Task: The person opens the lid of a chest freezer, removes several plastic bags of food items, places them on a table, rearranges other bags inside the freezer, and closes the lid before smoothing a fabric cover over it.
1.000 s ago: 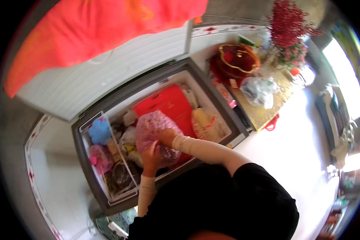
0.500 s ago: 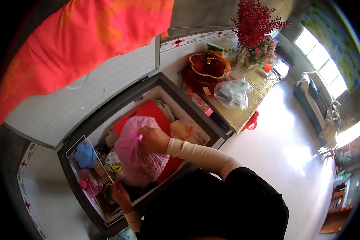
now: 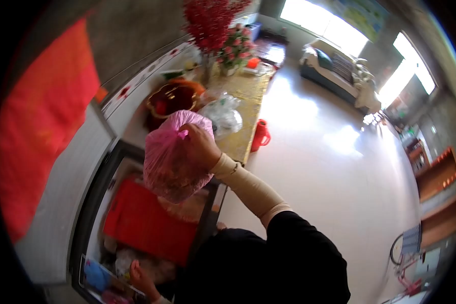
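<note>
My right hand [image 3: 202,147] is closed on the knotted top of a full pink plastic bag [image 3: 172,172], which hangs above the right end of an open chest freezer [image 3: 82,223]. What fills the bag is only dimly visible through the plastic. A flat red item [image 3: 149,218] lies inside the freezer below it. My left hand [image 3: 144,283] is low in the freezer near the wire basket [image 3: 111,274], its fingers loosely extended and slightly blurred, with nothing visible in them. A blue item [image 3: 96,275] sits in that basket.
Beside the freezer stands a table with a gold cloth [image 3: 252,104], bearing a red gold-rimmed dish [image 3: 172,99], clear plastic bags [image 3: 223,114] and flowers [image 3: 235,50]. A red jug [image 3: 261,136] is on the floor. The raised lid [image 3: 71,187] carries a red cloth [image 3: 45,131].
My right hand has lifted the pink bag up out of the freezer, toward the table side, uncovering more of the red item. The view has turned right. My left hand remains near the basket.
</note>
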